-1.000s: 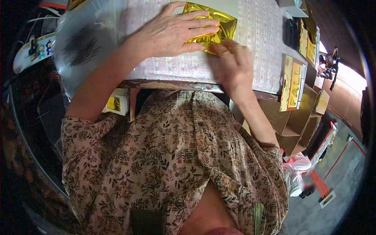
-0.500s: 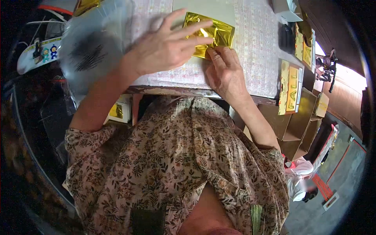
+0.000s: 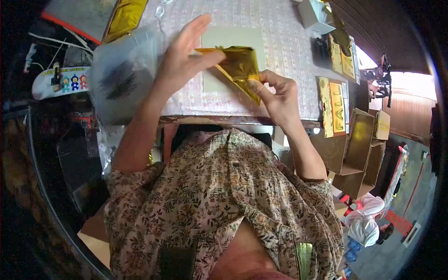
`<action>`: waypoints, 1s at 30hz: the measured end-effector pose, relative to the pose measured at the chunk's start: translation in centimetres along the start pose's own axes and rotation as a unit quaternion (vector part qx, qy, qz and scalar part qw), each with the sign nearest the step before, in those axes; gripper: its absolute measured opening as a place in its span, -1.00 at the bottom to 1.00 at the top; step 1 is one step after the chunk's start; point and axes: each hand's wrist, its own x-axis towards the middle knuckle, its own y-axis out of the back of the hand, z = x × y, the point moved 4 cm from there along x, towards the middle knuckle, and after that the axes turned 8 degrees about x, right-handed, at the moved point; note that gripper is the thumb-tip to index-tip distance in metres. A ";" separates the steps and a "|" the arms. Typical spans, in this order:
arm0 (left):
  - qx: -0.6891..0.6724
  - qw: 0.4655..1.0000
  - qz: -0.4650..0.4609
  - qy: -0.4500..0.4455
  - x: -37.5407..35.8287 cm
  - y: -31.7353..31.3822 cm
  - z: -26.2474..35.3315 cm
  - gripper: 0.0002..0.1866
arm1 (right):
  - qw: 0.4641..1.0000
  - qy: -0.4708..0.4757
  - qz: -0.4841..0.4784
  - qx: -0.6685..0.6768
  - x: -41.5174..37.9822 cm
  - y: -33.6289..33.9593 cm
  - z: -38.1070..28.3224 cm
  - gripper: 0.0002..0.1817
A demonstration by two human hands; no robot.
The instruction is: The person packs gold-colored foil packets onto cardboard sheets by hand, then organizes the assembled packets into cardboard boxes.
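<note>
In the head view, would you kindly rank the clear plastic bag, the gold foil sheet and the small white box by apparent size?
1. clear plastic bag
2. gold foil sheet, pinched between left hand and right hand
3. small white box, though it sits farther away, so this is unsure

- Two hands of mine: my left hand (image 3: 184,58) and my right hand (image 3: 279,93).
- One gold foil sheet (image 3: 239,65), pinched between them.
- One pale card (image 3: 232,39) on the table, just beyond my hands.
- One gold packet (image 3: 123,14), far past my left hand.
- One clear bag (image 3: 119,81), just left of my left hand.
- One sticker strip (image 3: 63,81) with cartoon figures, further left.
- Two red-and-gold labels: one (image 3: 332,107) to the right of my right hand, one (image 3: 340,56) beyond it.
- One small white box (image 3: 315,14), beyond my right hand.
- Several open cartons (image 3: 357,144), right of and below my right hand; I cannot count them exactly.
</note>
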 end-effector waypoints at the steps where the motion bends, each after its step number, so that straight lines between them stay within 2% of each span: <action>1: -0.184 0.975 0.034 0.124 -0.7 -0.1 -1.5 -0.10 | 0.977 -0.133 -0.016 0.168 -0.3 0.2 0.5 -0.90; 2: -0.237 0.960 0.000 0.150 -1.4 -0.7 -3.0 0.03 | 0.971 -0.158 -0.033 0.175 -0.4 0.8 0.8 -0.90; 3: -0.292 0.939 0.006 0.183 -2.0 -1.7 -2.8 -0.03 | 0.972 -0.153 -0.031 0.174 -0.5 0.7 0.7 -0.90; 5: -0.338 0.900 -0.009 0.276 -3.2 -3.1 -2.7 -0.26 | 0.949 -0.171 0.034 0.262 -1.0 0.7 1.1 -0.90; 6: -0.338 0.900 -0.010 0.276 -3.4 -3.7 -2.4 -0.26 | 0.943 -0.174 0.041 0.281 -1.2 0.7 1.3 -0.89; 8: -0.328 0.911 0.042 0.247 -3.5 -4.8 -1.8 -0.58 | 0.939 -0.167 0.051 0.298 -1.7 0.4 1.9 -0.87; 9: -0.328 0.911 0.041 0.248 -3.7 -5.4 -1.4 -0.58 | 0.934 -0.158 0.060 0.314 -1.9 0.4 2.1 -0.86; 11: -0.353 0.898 0.100 0.245 -3.9 -5.9 -0.8 -0.80 | 0.935 -0.168 0.062 0.307 -2.4 0.3 2.4 -0.86; 16: -0.334 0.902 0.135 0.239 -4.3 -6.4 -0.8 -0.83 | 0.919 -0.198 0.072 0.335 -3.0 0.5 2.2 -0.87; 18: -0.304 0.912 0.157 0.228 -4.3 -6.2 -0.9 -0.83 | 0.929 -0.246 0.071 0.266 -3.4 0.9 3.5 -0.89; 19: -0.288 0.911 0.152 0.251 -4.4 -6.2 -1.1 -0.85 | 0.930 -0.253 0.081 0.254 -3.5 0.9 3.8 -0.92; 23: -0.305 0.905 0.181 0.236 -4.5 -6.8 -1.8 -0.87 | 0.933 -0.228 0.083 0.266 -3.3 0.7 4.5 -0.95; 26: -0.298 0.902 0.176 0.256 -4.6 -6.2 -2.4 -0.84 | 0.926 -0.240 0.084 0.278 -2.8 0.6 4.4 -0.97; 28: -0.304 0.910 0.102 0.262 -3.9 -5.6 -2.3 -0.81 | 0.921 -0.265 0.086 0.271 -2.4 1.0 4.8 -0.98; 29: -0.302 0.911 0.104 0.260 -3.3 -4.4 -2.5 -0.81 | 0.922 -0.263 0.084 0.272 -2.3 1.5 5.8 -0.98; 30: -0.193 0.936 0.088 0.281 -2.3 -2.5 -2.7 -0.80 | 0.914 -0.239 0.086 0.316 -2.1 2.1 7.4 -0.97</action>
